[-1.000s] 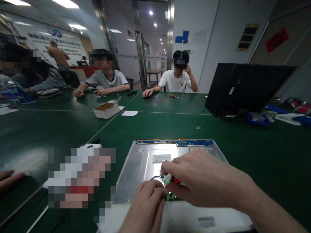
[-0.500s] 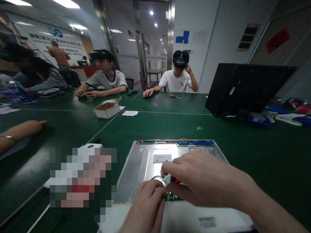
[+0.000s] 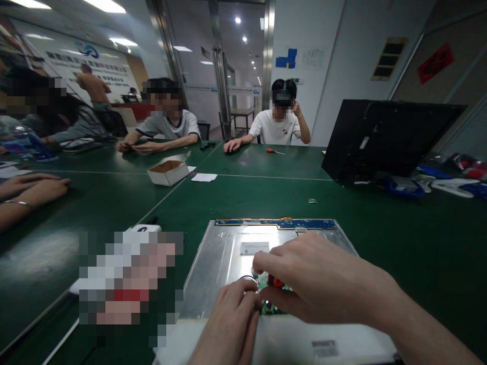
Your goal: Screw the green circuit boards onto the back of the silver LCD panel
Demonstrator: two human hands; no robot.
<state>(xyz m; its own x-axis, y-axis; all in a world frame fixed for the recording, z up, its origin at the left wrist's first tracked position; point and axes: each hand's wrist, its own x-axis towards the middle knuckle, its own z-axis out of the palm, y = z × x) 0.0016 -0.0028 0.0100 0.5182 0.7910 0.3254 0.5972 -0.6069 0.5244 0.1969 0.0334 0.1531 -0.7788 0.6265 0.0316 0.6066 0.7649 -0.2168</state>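
A silver metal display panel (image 3: pixel 207 284) lies before me, a narrow blue circuit strip (image 3: pixel 266 223) along its far edge. Its near part is a white casing (image 3: pixel 283 337). My right hand (image 3: pixel 304 276) is closed over a small green circuit board (image 3: pixel 266 308) and grips a red-and-black screwdriver (image 3: pixel 276 282); only a bit of its handle shows, and the tip is hidden. My left hand (image 3: pixel 234 312) rests at the board's left edge, fingers bent and pressed together. Whatever they pinch is hidden. A dark cable (image 3: pixel 246 278) loops beside those fingertips.
Left of the panel lies a blurred white-and-pink item (image 3: pixel 142 268). An open white box (image 3: pixel 168 172) and paper (image 3: pixel 204 177) sit farther off. A black monitor (image 3: pixel 384 137) stands at the right. Another screwdriver (image 3: pixel 274 151) lies before a seated person; a co-worker's hands (image 3: pixel 41 190) rest at left.
At the left, a co-worker's hands have come farther over the table and now lie close together. My own hands and the panel have hardly moved.
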